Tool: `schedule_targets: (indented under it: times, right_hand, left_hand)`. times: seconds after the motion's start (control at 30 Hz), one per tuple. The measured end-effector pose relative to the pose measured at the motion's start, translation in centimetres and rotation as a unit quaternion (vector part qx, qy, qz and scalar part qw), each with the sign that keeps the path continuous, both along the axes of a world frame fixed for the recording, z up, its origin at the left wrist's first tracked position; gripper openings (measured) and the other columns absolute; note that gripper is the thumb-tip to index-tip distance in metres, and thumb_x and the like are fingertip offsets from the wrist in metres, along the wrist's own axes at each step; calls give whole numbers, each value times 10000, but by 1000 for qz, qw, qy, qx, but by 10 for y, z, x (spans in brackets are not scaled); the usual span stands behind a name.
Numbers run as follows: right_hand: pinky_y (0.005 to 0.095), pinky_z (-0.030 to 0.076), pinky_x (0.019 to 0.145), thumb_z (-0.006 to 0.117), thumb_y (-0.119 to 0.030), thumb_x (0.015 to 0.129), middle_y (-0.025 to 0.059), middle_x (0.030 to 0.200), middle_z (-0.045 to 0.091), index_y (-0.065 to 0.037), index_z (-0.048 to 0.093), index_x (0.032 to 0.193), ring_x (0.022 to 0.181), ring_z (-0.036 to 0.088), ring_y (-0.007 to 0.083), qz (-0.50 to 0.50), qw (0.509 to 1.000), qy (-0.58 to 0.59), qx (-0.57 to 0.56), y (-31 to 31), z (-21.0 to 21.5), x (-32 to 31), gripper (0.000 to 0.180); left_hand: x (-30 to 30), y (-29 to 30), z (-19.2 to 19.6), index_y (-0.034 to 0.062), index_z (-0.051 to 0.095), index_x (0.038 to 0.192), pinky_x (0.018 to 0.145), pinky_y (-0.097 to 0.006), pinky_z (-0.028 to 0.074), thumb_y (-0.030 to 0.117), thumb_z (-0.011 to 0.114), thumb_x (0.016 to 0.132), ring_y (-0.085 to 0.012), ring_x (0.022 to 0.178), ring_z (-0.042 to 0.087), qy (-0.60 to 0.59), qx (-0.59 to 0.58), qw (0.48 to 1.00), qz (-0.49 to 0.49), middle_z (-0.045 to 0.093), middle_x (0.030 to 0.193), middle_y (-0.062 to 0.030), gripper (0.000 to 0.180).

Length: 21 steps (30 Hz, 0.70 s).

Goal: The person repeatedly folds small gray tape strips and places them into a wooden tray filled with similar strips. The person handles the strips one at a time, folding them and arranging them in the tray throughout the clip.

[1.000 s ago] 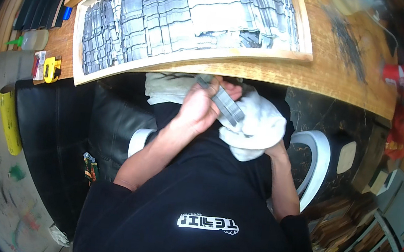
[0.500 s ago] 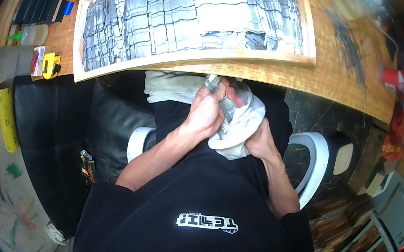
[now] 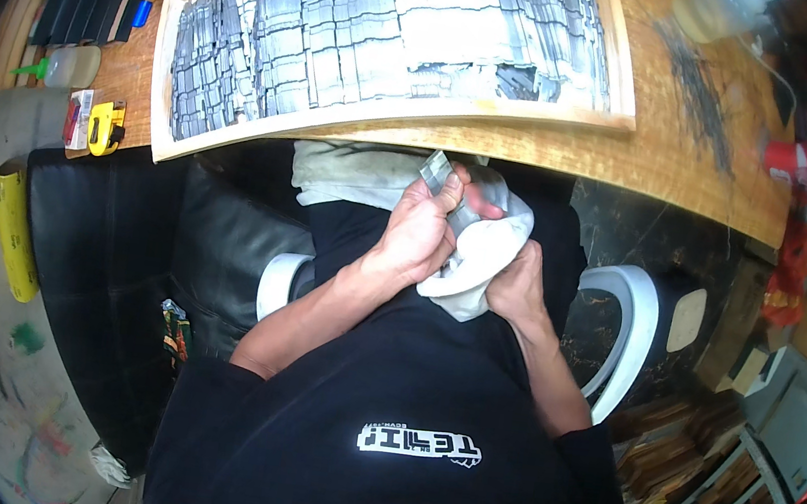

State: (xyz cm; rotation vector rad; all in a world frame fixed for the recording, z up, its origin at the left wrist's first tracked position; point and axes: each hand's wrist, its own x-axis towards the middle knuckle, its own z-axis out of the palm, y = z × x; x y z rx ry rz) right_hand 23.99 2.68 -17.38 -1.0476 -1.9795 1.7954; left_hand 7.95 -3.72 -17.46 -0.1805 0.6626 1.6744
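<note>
My left hand point(image 3: 416, 233) is closed around a flat grey strip point(image 3: 436, 170), whose squarish end sticks out above the thumb. My right hand point(image 3: 519, 286) grips a whitish cloth point(image 3: 485, 262), bunched over the strip's lower part, which it mostly hides. Some right-hand fingertips show pale through or beside the cloth's upper fold. Both hands are over my lap, just below the table edge. A second pale cloth point(image 3: 347, 177) lies across my lap beneath them. On the table, a light wood frame point(image 3: 390, 114) holds a panel of grey and silver strips point(image 3: 334, 37) laid in rows.
The wooden table point(image 3: 678, 150) spans the far side. A yellow tape measure point(image 3: 106, 127), a green-tipped bottle point(image 3: 71, 67) and dark strips stand at left; a red can point(image 3: 803, 167) lies at right. A black cushioned seat point(image 3: 102, 245) and white chair arms point(image 3: 629, 320) flank me.
The strip's exposed end has tilted and now shows a broader, brighter face. My hands and the cloth have shifted only slightly while keeping hold.
</note>
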Motion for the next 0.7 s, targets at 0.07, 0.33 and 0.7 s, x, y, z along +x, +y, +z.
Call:
schedule_targets:
  times: [0.07, 0.33, 0.7]
  right_hand:
    - [335, 557, 855, 682, 45, 823, 120, 961, 788, 57, 724, 1094, 948, 708, 144, 23, 997, 23, -72, 7, -2, 13, 275]
    - [472, 559, 930, 714, 3, 837, 259, 1112, 749, 28, 705, 1158, 1034, 727, 392, 34, 946, -269, 179, 80, 9, 65, 322]
    - [279, 599, 727, 868, -14, 816, 113, 1055, 760, 9, 749, 1133, 872, 755, 172, 164, 983, 49, -68, 30, 80, 10, 339]
  left_hand:
    - [0, -2, 5, 72, 557, 1123, 909, -449, 604, 170, 438, 1143, -276, 954, 728, 22, -19, 999, -15, 649, 898, -83, 156]
    - [-52, -2, 28, -56, 550, 1244, 1107, -563, 537, 173, 476, 1125, -417, 1212, 664, 5, -87, 994, -66, 656, 1168, -214, 269]
    - [-41, 7, 31, -46, 439, 1460, 1142, -570, 506, 154, 560, 1087, -426, 1298, 613, -74, 8, 983, -169, 601, 1366, -271, 440]
